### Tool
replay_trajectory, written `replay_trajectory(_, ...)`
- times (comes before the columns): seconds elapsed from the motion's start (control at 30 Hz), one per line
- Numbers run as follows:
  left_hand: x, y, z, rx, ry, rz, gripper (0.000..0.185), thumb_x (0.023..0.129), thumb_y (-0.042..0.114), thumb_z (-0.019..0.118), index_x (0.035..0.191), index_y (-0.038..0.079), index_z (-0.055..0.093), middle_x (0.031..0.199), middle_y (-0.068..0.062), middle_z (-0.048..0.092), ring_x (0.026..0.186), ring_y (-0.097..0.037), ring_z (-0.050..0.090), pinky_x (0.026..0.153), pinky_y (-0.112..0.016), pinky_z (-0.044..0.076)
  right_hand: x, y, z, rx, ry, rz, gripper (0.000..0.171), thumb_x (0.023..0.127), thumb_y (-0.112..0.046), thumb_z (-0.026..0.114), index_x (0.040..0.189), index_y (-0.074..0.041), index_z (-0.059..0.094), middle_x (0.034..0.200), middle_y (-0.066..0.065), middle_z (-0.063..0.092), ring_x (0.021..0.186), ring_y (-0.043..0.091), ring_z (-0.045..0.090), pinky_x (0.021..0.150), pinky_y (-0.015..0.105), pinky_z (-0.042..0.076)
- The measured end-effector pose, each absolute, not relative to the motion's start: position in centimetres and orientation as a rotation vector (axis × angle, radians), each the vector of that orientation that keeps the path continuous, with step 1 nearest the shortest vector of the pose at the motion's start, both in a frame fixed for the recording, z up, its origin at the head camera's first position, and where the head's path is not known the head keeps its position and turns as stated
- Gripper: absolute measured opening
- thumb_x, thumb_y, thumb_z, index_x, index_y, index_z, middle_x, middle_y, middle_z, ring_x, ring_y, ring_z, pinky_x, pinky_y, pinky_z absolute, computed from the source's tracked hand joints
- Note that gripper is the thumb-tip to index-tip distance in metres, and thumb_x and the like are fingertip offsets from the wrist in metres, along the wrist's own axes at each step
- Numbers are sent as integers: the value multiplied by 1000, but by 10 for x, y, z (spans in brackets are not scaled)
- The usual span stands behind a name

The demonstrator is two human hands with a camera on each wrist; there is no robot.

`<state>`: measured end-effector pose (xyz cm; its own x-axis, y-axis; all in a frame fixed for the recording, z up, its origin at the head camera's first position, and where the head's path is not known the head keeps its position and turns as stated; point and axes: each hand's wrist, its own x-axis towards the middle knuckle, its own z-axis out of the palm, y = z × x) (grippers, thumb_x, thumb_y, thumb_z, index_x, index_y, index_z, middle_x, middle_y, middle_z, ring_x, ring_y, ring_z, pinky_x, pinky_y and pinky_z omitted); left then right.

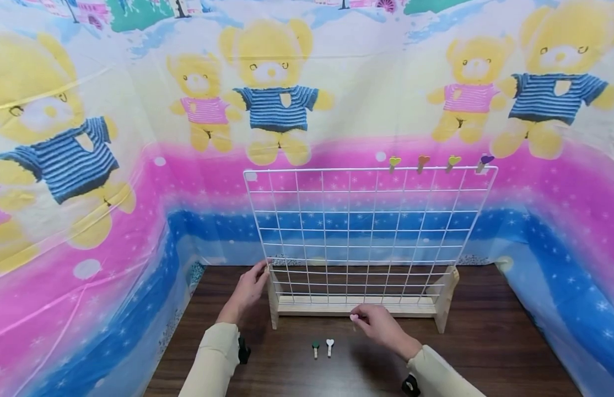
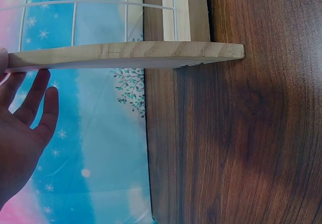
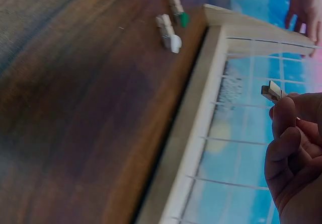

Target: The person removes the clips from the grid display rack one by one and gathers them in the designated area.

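A white wire grid [image 1: 366, 231] stands in a wooden stand [image 1: 356, 306] on the dark table. My left hand [image 1: 247, 291] rests with straight fingers against the stand's left post [image 2: 126, 55]; its palm [image 2: 20, 133] faces the wood. My right hand [image 1: 383, 326] hovers just in front of the stand's base and pinches a small pink-headed clip [image 1: 354, 318], whose wooden end [image 3: 272, 90] sticks out of the fingers [image 3: 294, 148]. A green clip [image 1: 315, 348] and a white heart clip [image 1: 329, 345] lie on the table before the stand; they also show as the green clip [image 3: 178, 11] and white clip [image 3: 168, 32].
Several heart clips are pegged along the grid's top right edge: green-yellow [image 1: 394, 161], orange [image 1: 423, 160], yellow [image 1: 453, 160], purple [image 1: 486, 160]. A bear-patterned plastic sheet [image 1: 138, 165] walls the table on three sides. Bare wood [image 1: 505, 342] lies right of the stand.
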<state>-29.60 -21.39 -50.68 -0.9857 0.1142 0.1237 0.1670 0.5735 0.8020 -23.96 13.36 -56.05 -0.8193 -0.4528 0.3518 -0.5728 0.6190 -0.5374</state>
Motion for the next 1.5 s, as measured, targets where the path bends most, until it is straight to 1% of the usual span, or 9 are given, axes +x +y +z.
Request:
replay_trajectory(0.23, -297, -214, -505, -243, -2734, -1404, 40, 102, 16, 45, 141, 16, 45, 130, -18, 53, 118, -31, 51, 92, -50, 44, -241, 129, -589, 762, -2801, 1046, 7, 92, -14, 63, 93, -11, 70, 79, -9, 64, 60, -1, 50, 56, 21, 44)
replay_trajectory(0.37, -297, -214, -506, -244, -2733, -1400, 40, 102, 16, 45, 142, 16, 45, 130, -18, 53, 118, -32, 51, 91, -50, 44, -241, 126, -602, 753, -2844, 1083, 7, 90, -13, 65, 91, -9, 70, 78, -8, 63, 60, -1, 52, 57, 22, 44)
replay_trajectory(0.53, -298, -215, -507, -248, -2732, -1399, 40, 102, 16, 45, 141, 16, 45, 128, -18, 54, 117, -31, 52, 91, -50, 44, -239, 123, -614, 758, -2884, 1109, 6, 89, -14, 66, 89, -10, 69, 76, -8, 63, 65, 1, 55, 60, 24, 46)
replay_trajectory(0.83, -298, -215, -507, -253, -2735, -1388, 39, 102, 16, 45, 141, 14, 45, 129, -19, 54, 118, -32, 51, 92, -50, 44, -239, 116, -627, 751, -2847, 1167, 5, 87, -12, 67, 84, -8, 69, 71, -8, 62, 63, 2, 54, 59, 24, 46)
replay_trajectory(1.07, -298, -215, -506, -261, -2730, -1395, 39, 102, 17, 45, 141, 14, 45, 128, -19, 54, 117, -31, 52, 91, -50, 44, -242, 115, -638, 715, -2910, 1182, 6, 88, -13, 66, 86, -8, 70, 70, -9, 60, 62, 2, 51, 57, 24, 44)
replay_trajectory(1.23, -298, -214, -505, -249, -2736, -1403, 39, 102, 16, 45, 141, 14, 45, 129, -18, 54, 116, -30, 52, 91, -49, 44, -244, 114, -642, 735, -2899, 1158, 7, 89, -13, 66, 84, -9, 70, 67, -11, 58, 59, 2, 49, 55, 24, 42)
replay_trajectory(1.5, -298, -213, -504, -218, -2747, -1413, 39, 102, 17, 44, 141, 16, 45, 130, -17, 53, 118, -30, 51, 92, -50, 44, -248, 114, -645, 738, -2907, 1027, 6, 88, -14, 67, 83, -12, 70, 74, -12, 60, 66, 3, 52, 60, 28, 45)
